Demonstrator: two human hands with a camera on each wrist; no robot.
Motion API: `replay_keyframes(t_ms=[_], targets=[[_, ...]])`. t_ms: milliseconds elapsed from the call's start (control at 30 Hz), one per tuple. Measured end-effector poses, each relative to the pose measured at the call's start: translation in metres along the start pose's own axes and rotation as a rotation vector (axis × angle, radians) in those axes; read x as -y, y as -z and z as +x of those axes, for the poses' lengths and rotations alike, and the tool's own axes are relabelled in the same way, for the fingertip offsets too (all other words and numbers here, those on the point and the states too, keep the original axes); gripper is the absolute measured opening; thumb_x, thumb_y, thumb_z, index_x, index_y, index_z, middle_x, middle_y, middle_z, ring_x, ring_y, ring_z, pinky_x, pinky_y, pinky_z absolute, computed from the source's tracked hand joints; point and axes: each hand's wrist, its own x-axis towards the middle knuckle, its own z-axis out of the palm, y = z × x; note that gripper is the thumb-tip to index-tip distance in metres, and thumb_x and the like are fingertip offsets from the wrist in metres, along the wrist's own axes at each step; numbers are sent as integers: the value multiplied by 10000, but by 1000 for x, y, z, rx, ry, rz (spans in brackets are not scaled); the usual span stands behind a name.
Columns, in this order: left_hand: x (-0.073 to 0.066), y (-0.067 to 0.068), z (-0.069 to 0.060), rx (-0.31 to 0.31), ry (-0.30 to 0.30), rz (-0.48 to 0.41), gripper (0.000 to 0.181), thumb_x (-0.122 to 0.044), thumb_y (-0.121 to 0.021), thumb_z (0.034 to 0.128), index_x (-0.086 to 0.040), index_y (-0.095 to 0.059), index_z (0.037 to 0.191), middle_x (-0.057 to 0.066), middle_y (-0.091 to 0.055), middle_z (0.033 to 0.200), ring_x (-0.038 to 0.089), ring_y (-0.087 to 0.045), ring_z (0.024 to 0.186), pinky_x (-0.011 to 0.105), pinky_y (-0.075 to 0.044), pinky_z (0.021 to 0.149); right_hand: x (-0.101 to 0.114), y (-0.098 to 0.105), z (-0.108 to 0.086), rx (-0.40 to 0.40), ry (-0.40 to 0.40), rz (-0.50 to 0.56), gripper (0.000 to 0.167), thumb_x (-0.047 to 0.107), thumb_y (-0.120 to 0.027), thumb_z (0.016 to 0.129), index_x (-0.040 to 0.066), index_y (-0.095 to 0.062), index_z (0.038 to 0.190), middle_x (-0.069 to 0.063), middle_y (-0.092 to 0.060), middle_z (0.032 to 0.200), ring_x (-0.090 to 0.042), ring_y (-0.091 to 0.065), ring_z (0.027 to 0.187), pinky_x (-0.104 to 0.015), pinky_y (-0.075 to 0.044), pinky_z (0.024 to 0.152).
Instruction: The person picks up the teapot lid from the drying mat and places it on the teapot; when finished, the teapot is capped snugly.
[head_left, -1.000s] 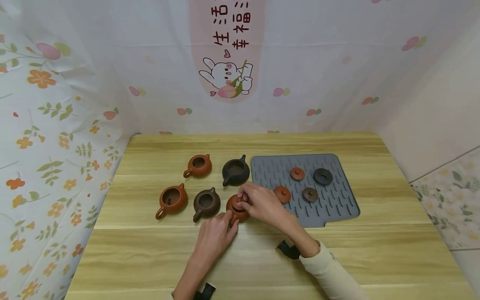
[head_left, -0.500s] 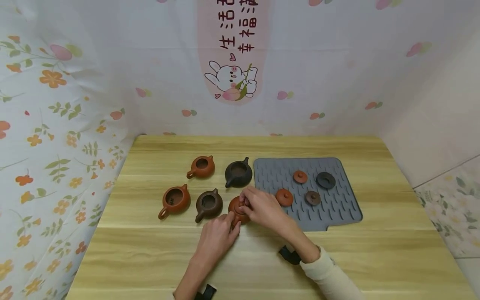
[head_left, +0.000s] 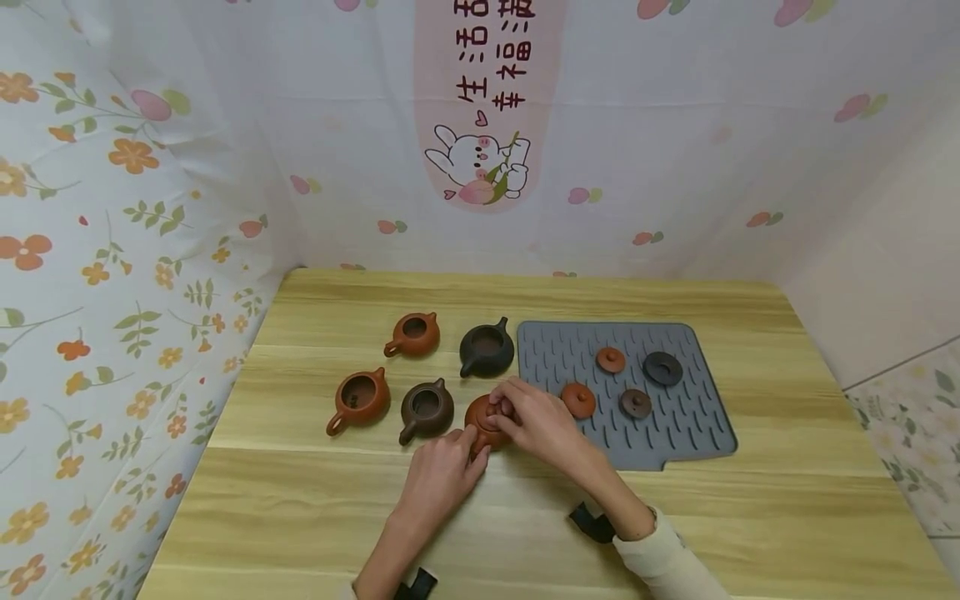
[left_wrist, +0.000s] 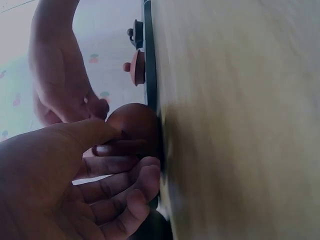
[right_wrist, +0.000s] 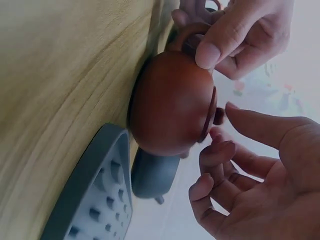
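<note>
A reddish-brown clay teapot [head_left: 477, 412] stands upright on the table between the two hands. My left hand [head_left: 438, 475] pinches its looped handle [left_wrist: 127, 147], thumb on one side and fingers on the other. On the pot's mouth lies a matching teapot lid [right_wrist: 209, 117]. My right hand [head_left: 543, 429] has thumb and fingertips around the lid's knob [right_wrist: 219, 116], while its other fingers curl loosely in the right wrist view. Nearest on the left is a dark brown teapot [head_left: 446, 412] with an uncovered mouth.
Behind stand a black teapot [head_left: 491, 361] and a small orange teapot [head_left: 422, 342]; another orange teapot [head_left: 377, 406] is farther left. All lack lids. A grey mat [head_left: 705, 433] at right bears an orange lid [head_left: 611, 360], a red-orange lid [head_left: 578, 401], a brown lid [head_left: 636, 404] and a black lid [head_left: 663, 368].
The lid looked tilted above the teapot's mouth a second ago; now it lies level on it. Both hands keep their places at handle and knob. The head view has shifted slightly.
</note>
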Motion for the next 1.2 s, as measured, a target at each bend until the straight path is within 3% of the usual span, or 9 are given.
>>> replay_keyframes(t_ms=[67,167,300,367,500,733,967,1100,1200], targets=[[1,10,1,-3,-5,-43,373,-464,-745,1047,-197,-564,859,-97,-476,656,76,-437,485,245,-298,460,-5,5,-5,-32,-12,39,229,144,-862,966,90,-735,1148,19,-633,913,-79,-561,740,-244,-451,617],[2,40,7,-48,-35,-111,446,-525,-673,1082,-187,-515,838,-95,-436,663,57,-385,514,285,-316,456,-19,17,-16,-97,-43,92,263,125,-860,962,52,-746,1187,15,-625,899,-64,-543,730,-250,-458,619],[11,91,18,-133,-56,-142,378,-327,-783,1040,-131,-523,848,-42,-474,711,79,-423,586,287,-393,501,-49,38,-34,-201,-85,105,252,58,-845,960,12,-751,1190,2,-641,908,-46,-548,740,-255,-485,628],[19,109,19,-148,-20,-143,313,-199,-840,986,-107,-562,875,-7,-530,748,100,-489,623,270,-440,544,-67,48,-46,-251,-107,95,255,24,-837,957,7,-743,1193,-4,-640,913,-39,-537,735,-256,-476,617],[38,122,14,-134,77,-114,241,-104,-867,946,-65,-629,949,43,-583,804,108,-545,663,292,-491,593,-99,61,-70,-318,-157,53,268,-5,-836,947,-6,-727,1192,-14,-626,915,-19,-488,710,-258,-432,595],[57,114,2,-100,80,-115,307,-268,-847,982,-87,-604,929,-13,-516,791,51,-408,655,280,-440,590,-128,65,-98,-348,-253,35,286,11,-850,940,-11,-735,1201,-29,-639,923,-2,-491,715,-232,-421,603],[84,73,-9,-111,3,-153,447,-585,-695,1045,-165,-595,927,-69,-494,768,34,-389,638,281,-385,544,-137,64,-102,-326,-296,51,281,22,-860,934,-18,-743,1186,-42,-660,900,5,-503,699,-236,-432,584],[91,60,-12,-94,-17,-139,412,-551,-719,1045,-206,-557,889,-91,-464,752,37,-387,615,250,-373,552,-139,66,-101,-279,-335,79,288,42,-855,946,-27,-740,1201,-52,-671,894,1,-514,696,-244,-440,585],[94,54,-13,-81,-12,-123,360,-424,-814,1004,-216,-548,879,-96,-460,756,45,-398,613,244,-380,560,-141,68,-102,-248,-363,102,293,52,-850,954,-25,-737,1213,-54,-672,897,-3,-524,699,-243,-440,595]])
